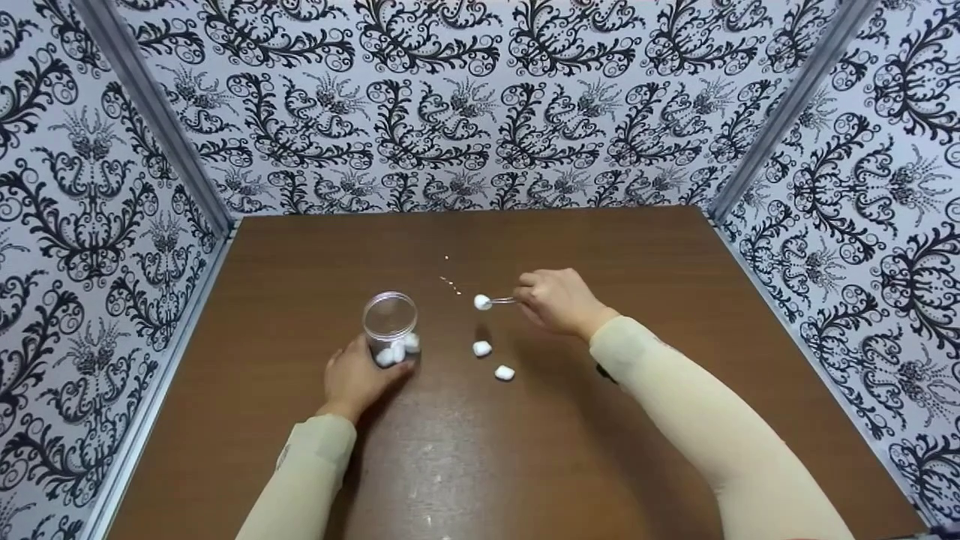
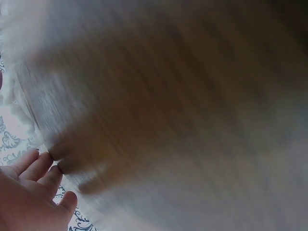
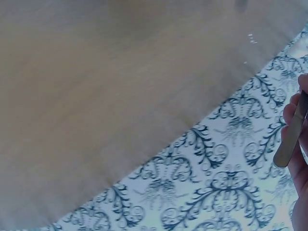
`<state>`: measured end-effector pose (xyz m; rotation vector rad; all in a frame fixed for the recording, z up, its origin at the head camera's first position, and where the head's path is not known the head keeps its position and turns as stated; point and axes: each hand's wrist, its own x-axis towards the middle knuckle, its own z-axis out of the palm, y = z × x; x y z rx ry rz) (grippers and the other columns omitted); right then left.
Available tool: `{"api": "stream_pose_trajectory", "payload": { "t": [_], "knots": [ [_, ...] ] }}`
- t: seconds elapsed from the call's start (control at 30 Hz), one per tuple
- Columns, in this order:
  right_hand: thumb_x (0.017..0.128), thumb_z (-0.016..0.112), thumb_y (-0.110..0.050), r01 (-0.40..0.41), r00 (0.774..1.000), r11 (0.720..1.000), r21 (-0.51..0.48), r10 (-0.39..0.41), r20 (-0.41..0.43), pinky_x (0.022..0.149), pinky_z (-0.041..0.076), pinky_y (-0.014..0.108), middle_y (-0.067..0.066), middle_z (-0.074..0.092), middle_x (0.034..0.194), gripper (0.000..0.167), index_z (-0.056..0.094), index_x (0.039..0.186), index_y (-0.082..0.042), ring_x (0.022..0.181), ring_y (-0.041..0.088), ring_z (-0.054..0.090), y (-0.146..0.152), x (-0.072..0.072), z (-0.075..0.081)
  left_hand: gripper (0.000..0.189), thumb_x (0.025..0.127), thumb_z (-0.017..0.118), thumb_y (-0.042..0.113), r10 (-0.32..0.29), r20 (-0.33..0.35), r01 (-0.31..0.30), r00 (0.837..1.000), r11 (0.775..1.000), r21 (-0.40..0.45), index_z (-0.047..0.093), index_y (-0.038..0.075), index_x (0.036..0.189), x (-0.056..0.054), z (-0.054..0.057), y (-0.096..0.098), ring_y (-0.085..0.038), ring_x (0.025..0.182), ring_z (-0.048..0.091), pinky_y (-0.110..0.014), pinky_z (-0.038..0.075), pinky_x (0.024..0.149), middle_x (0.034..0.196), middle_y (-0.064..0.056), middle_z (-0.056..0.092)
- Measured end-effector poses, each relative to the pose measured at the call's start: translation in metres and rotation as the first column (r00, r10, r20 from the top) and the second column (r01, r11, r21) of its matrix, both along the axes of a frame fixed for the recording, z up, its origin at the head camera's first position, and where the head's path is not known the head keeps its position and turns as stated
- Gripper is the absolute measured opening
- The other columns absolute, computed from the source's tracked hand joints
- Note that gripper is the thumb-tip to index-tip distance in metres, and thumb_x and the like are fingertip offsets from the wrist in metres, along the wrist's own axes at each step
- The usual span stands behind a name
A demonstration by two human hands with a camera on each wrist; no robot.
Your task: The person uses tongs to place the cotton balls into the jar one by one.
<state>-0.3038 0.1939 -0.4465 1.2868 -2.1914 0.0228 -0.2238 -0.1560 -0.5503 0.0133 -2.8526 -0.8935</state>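
Note:
A clear plastic jar (image 1: pixel 390 315) stands on the table with several white cotton balls (image 1: pixel 398 350) in its lower part. My left hand (image 1: pixel 364 377) grips it low, thumb on the near side and fingers around the left. In the left wrist view, the left hand (image 2: pixel 36 192) shows at the lower left. My right hand (image 1: pixel 559 300) pinches metal tweezers (image 1: pixel 502 301), whose tips hold one cotton ball (image 1: pixel 482 302) above the table. The rounded end of the tweezers (image 3: pixel 288 149) shows at the right wrist view's edge. Two loose cotton balls, one farther (image 1: pixel 482 349) and one nearer (image 1: pixel 505 373), lie between the hands.
The brown wooden table (image 1: pixel 300 255) has small bright light spots (image 1: pixel 452 285) beyond the jar. Black-and-white patterned walls (image 1: pixel 465 112) enclose it at the back and both sides, with grey metal posts (image 1: pixel 787 112) at the corners.

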Motion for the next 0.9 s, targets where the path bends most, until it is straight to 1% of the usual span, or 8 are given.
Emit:
{"api": "stream_pose_trajectory", "payload": {
  "t": [0.1,0.2,0.37,0.47,0.57,0.67,0.8,0.9],
  "knots": [
    [0.082,0.074,-0.013,-0.006,1.0,1.0,0.019,0.006,0.001,0.045,0.047,0.039,0.0,0.055,0.074,0.004,0.071,0.078,-0.013,0.06,0.021,0.056,-0.015,0.001,0.007,0.087,0.071,0.083,0.057,0.004,-0.016,-0.004,1.0,1.0,-0.011,0.056,-0.004,0.128,0.001,0.0,-0.001,-0.04,0.112,0.061,-0.056,0.032,0.107,0.117,-0.024,0.066],
    [0.084,0.07,-0.015,-0.014,1.0,0.999,0.038,0.015,-0.017,0.045,0.047,0.038,0.0,0.056,0.075,0.006,0.073,0.08,-0.013,0.061,0.021,0.057,-0.031,0.002,0.015,0.086,0.071,0.083,0.056,0.012,-0.016,-0.012,1.0,1.0,-0.009,0.056,-0.003,0.127,0.001,-0.001,-0.002,-0.04,0.111,0.061,-0.056,0.033,0.105,0.117,-0.024,0.066],
    [0.085,0.073,-0.016,-0.046,0.998,0.999,0.013,0.046,-0.043,0.047,0.049,0.035,0.0,0.06,0.079,0.005,0.075,0.085,-0.013,0.064,0.019,0.059,-0.062,0.004,0.03,0.084,0.071,0.083,0.056,0.013,-0.018,-0.013,1.0,1.0,-0.003,0.057,-0.001,0.127,0.0,0.0,-0.003,-0.039,0.11,0.061,-0.056,0.033,0.105,0.117,-0.023,0.067],
    [0.085,0.073,-0.017,-0.063,0.997,0.998,0.01,0.063,-0.04,0.05,0.05,0.034,0.0,0.062,0.082,0.006,0.076,0.088,-0.013,0.067,0.018,0.06,-0.081,0.007,0.036,0.084,0.071,0.084,0.055,0.013,-0.027,-0.013,1.0,1.0,-0.004,0.057,-0.001,0.127,-0.001,0.0,-0.003,-0.039,0.109,0.062,-0.056,0.035,0.104,0.117,-0.022,0.067],
    [0.088,0.069,-0.019,-0.075,0.996,0.997,0.029,0.076,-0.036,0.051,0.05,0.033,-0.001,0.062,0.083,0.007,0.075,0.089,-0.014,0.068,0.017,0.06,-0.096,0.009,0.035,0.085,0.071,0.083,0.056,0.011,-0.025,-0.011,1.0,1.0,-0.007,0.056,-0.001,0.128,-0.002,-0.001,-0.003,-0.039,0.109,0.062,-0.056,0.035,0.103,0.117,-0.022,0.067],
    [0.089,0.067,-0.02,-0.088,0.995,0.995,0.051,0.09,-0.031,0.051,0.05,0.033,-0.002,0.061,0.082,0.009,0.074,0.087,-0.015,0.067,0.016,0.06,-0.107,0.011,0.03,0.086,0.071,0.082,0.058,0.011,-0.012,-0.011,1.0,1.0,-0.007,0.057,-0.001,0.128,-0.002,-0.002,-0.001,-0.038,0.109,0.062,-0.055,0.036,0.103,0.118,-0.021,0.067],
    [0.089,0.067,-0.019,-0.096,0.995,0.993,0.067,0.098,-0.03,0.05,0.05,0.033,-0.002,0.06,0.08,0.01,0.073,0.083,-0.015,0.066,0.016,0.059,-0.114,0.013,0.023,0.085,0.069,0.083,0.059,0.013,-0.019,-0.013,1.0,1.0,0.002,0.058,0.0,0.125,-0.002,-0.003,-0.001,-0.038,0.107,0.062,-0.056,0.038,0.1,0.116,-0.02,0.068],
    [0.089,0.066,-0.02,-0.085,0.996,0.993,0.085,0.086,-0.011,0.051,0.05,0.035,-0.001,0.061,0.082,0.01,0.073,0.085,-0.014,0.067,0.017,0.059,-0.114,0.013,0.02,0.085,0.07,0.083,0.058,0.004,-0.027,-0.004,1.0,1.0,0.005,0.057,0.0,0.126,-0.003,-0.003,-0.001,-0.038,0.107,0.062,-0.057,0.037,0.1,0.116,-0.02,0.067]
  ]
}}
